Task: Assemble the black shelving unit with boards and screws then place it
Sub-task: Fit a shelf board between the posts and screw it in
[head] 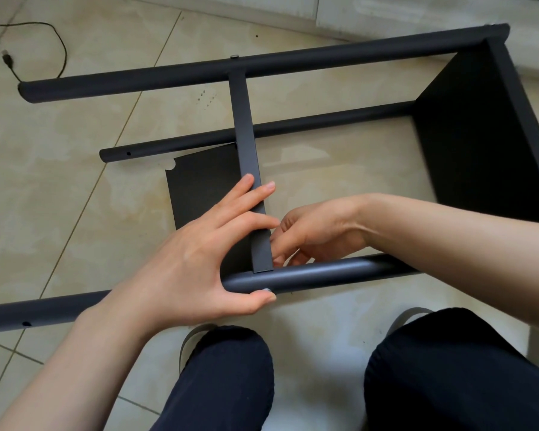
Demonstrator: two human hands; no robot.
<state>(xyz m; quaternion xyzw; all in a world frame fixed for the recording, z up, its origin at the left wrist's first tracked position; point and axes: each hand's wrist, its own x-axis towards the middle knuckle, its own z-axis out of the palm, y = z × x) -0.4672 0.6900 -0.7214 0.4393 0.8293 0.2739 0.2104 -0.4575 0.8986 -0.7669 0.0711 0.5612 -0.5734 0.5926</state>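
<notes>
With the frame lying on its side on the tiled floor point(75, 188), going left to right: USB cable point(8, 60) top left, well clear of the work. Near tube point(324, 272) runs left-right across the bottom; far tube point(262, 62) runs parallel up top. Loose black board point(199, 185) lies flat on the floor under the crossbar point(246, 144), whose long axis runs away from the person, from near tube to far tube.

Left hand point(193, 259): fingers straight, laid across the crossbar's lower end, thumb hooked under the near tube and touching the screw head point(265, 289) at the joint. Pressing, not gripping.

Right hand point(311, 234): just right of the crossbar, fingers curled down behind the near tube. Likely working a fastener at the joint, but what it holds is hidden; can't tell.

Fitted end board point(479, 135) stands at far right.

Key relation: joint sits directly between both hands, the screw under the left thumb. Judgement: joint being fastened, shelf boards still to go in.
</notes>
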